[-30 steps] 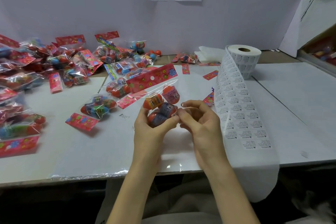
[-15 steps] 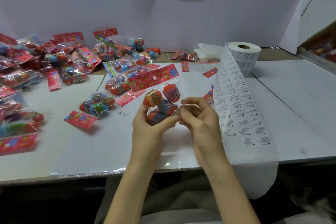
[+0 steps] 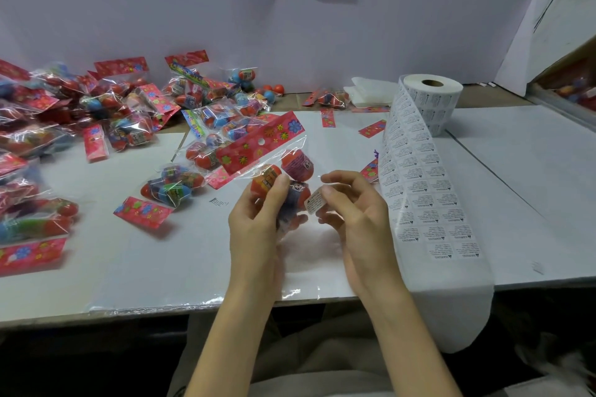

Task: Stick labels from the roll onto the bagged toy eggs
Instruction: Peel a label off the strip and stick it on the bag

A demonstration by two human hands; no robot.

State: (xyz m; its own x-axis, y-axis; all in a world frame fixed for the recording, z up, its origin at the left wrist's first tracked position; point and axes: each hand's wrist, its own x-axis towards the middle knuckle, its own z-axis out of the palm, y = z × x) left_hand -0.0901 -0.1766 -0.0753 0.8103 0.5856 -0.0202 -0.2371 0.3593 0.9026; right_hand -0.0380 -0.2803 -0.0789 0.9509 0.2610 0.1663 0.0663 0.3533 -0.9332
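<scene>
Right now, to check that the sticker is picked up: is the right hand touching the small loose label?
Touching. The head view shows the right hand pinching the label at its fingertips, with no gap visible.

Egg bag (image 3: pixel 292 167) w/ red header tilted mid-air; label (image 3: pixel 313 202) just beside; roll (image 3: pixel 432 98) upright back-R.

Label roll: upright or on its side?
Upright: the roll stands on end with its core hole facing up; its strip is unwound over the table edge.
</scene>
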